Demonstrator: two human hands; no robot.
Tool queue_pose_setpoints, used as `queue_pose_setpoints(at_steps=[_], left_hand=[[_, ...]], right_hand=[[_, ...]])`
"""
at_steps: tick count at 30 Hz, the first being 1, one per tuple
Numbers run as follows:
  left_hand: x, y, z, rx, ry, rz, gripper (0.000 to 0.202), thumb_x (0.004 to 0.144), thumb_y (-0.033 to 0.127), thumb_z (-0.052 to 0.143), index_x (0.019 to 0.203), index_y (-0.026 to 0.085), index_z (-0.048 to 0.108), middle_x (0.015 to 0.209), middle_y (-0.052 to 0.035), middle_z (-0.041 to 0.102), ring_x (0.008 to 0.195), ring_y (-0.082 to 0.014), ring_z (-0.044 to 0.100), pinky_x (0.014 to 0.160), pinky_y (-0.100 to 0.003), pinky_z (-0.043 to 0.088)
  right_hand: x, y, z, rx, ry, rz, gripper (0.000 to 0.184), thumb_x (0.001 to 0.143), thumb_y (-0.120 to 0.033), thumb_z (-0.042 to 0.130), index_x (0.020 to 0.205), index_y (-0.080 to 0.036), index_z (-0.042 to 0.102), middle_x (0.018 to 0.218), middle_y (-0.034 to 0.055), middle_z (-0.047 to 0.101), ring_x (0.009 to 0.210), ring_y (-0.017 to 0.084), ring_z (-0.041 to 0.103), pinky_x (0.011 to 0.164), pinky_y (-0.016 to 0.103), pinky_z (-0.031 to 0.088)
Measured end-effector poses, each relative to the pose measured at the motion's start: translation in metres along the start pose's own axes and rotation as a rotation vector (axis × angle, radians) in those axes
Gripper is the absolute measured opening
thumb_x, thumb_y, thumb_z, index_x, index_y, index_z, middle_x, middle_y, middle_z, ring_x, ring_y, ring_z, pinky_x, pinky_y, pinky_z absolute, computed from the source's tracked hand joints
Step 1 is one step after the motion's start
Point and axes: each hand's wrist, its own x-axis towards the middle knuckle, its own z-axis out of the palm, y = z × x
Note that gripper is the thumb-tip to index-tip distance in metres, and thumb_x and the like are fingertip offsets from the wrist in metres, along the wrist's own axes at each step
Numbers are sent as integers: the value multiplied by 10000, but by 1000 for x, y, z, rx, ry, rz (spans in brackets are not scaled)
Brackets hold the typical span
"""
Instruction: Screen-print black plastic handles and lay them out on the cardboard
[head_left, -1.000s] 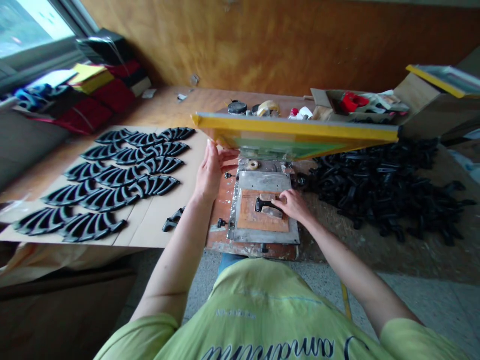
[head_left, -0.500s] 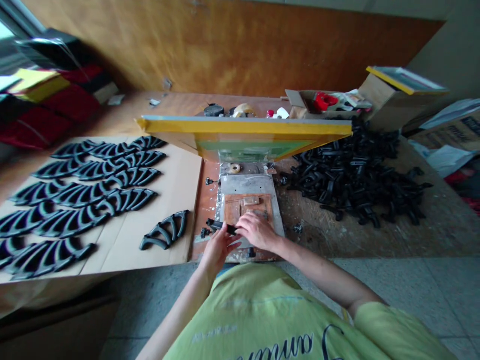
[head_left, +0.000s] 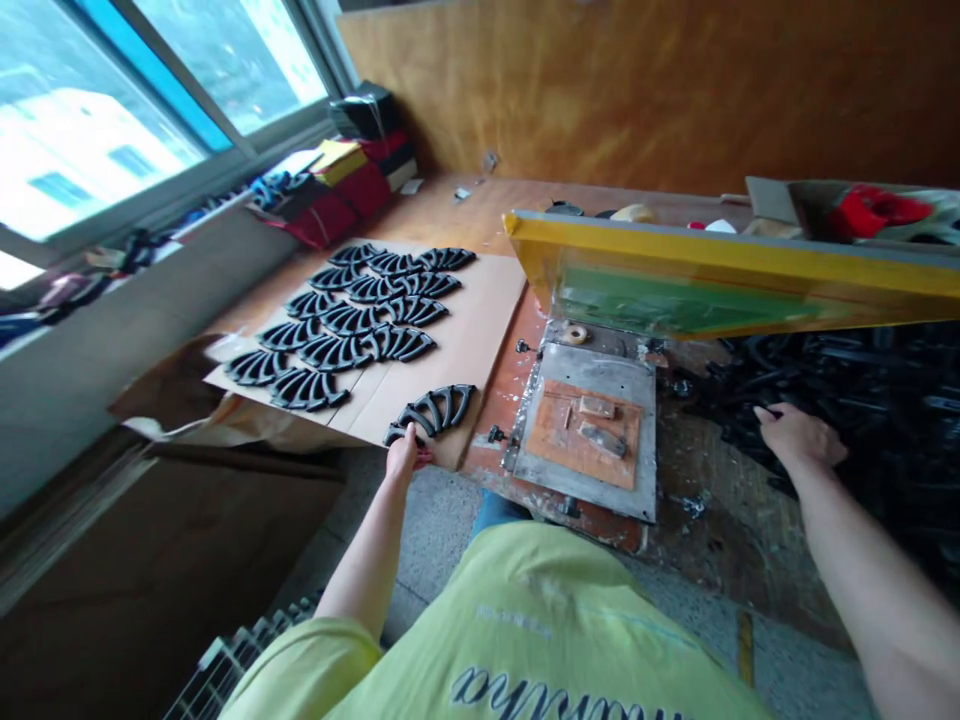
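My left hand (head_left: 403, 452) is closed on the near end of a black curved plastic handle, at the end of a short row of handles (head_left: 442, 408) on the cardboard sheet (head_left: 480, 300). Further back and left on that sheet lie several fanned rows of like black handles (head_left: 352, 318). Over on the right, my right hand (head_left: 802, 436) reaches into a dark heap of loose black handles (head_left: 862, 400). Its fingers are curled among the pieces; which piece they grip, if any, is hard to make out. Between my hands, a metal plate (head_left: 577, 490) carries a brown board with small blocks (head_left: 598, 407).
A yellow-edged screen frame (head_left: 712, 250) stands tilted up behind the plate. Black knobs (head_left: 496, 434) stick out beside the plate, and a tape roll (head_left: 576, 334) lies behind it. An open carton (head_left: 780, 215) is at the back right. Red and black boxes (head_left: 330, 205) stand by the window.
The view has swung left. My hands have parted: the left has brought the black handle from over the plate onto the cardboard row, while the right has moved to the heap.
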Motion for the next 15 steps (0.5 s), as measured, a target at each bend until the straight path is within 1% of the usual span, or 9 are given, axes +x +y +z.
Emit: queue_pose_setpoints(at_steps=[1, 3, 4, 6, 8, 10, 12, 14, 15], left_hand=[[5, 1, -1, 49, -13, 6, 540, 923, 600, 344, 761, 172, 631, 673, -180, 696, 679, -297, 716, 589, -382, 568], [13, 4, -6, 145, -34, 23, 565, 901, 626, 358, 724, 174, 647, 574, -159, 657, 616, -312, 693, 577, -413, 558], [15, 6, -9, 189, -37, 36, 571, 895, 631, 359, 718, 174, 654, 544, -149, 642, 607, -317, 687, 578, -425, 555], [14, 9, -16, 273, -10, 72, 565, 873, 646, 378, 732, 179, 665, 555, -148, 646, 657, -340, 692, 619, -462, 551], [5, 11, -17, 344, 70, 121, 549, 849, 659, 406, 801, 184, 677, 716, -186, 702, 827, -385, 695, 729, -530, 532], [-12, 13, -7, 404, 202, 234, 538, 856, 648, 410, 948, 192, 680, 999, -219, 711, 1050, -411, 635, 869, -580, 474], [-31, 15, 12, 480, 311, 422, 535, 884, 604, 406, 1135, 200, 652, 1236, -210, 638, 1192, -391, 550, 969, -557, 426], [-46, 18, 34, 567, 351, 573, 549, 891, 564, 442, 1267, 200, 611, 1363, -189, 564, 1251, -377, 487, 1004, -520, 413], [-52, 20, 43, 604, 351, 599, 566, 885, 556, 467, 1304, 199, 597, 1407, -182, 531, 1273, -382, 457, 1009, -520, 409]], right_hand=[[-2, 3, 5, -59, 138, 81, 562, 871, -641, 415, 579, -242, 683, 694, 203, 582, 854, 376, 615, 748, 593, 371], [-4, 4, 9, -109, 325, 320, 517, 800, -670, 513, 544, -247, 663, 662, 191, 570, 784, 360, 606, 699, 574, 378], [-4, 0, 10, -98, 370, 370, 486, 804, -647, 525, 592, -242, 691, 682, 191, 581, 764, 350, 602, 687, 563, 384], [-5, -16, 7, -66, 410, 403, 430, 856, -556, 501, 748, -218, 744, 753, 202, 613, 760, 331, 603, 690, 532, 412], [-6, -47, 2, -63, 356, 369, 394, 896, -461, 469, 878, -184, 749, 837, 216, 640, 817, 325, 613, 724, 490, 449], [-10, -91, -1, -41, 223, 242, 342, 913, -385, 458, 946, -175, 725, 918, 201, 663, 889, 310, 622, 771, 438, 479], [-18, -141, 1, 11, 83, 75, 290, 920, -323, 458, 1016, -179, 692, 989, 166, 684, 911, 283, 634, 787, 396, 495], [-27, -189, 6, 38, -35, -58, 296, 928, -273, 458, 1127, -171, 652, 1042, 141, 703, 894, 256, 650, 765, 360, 505], [-31, -210, 10, 40, -87, -125, 321, 933, -244, 449, 1186, -166, 631, 1071, 131, 709, 900, 242, 656, 771, 344, 506]])
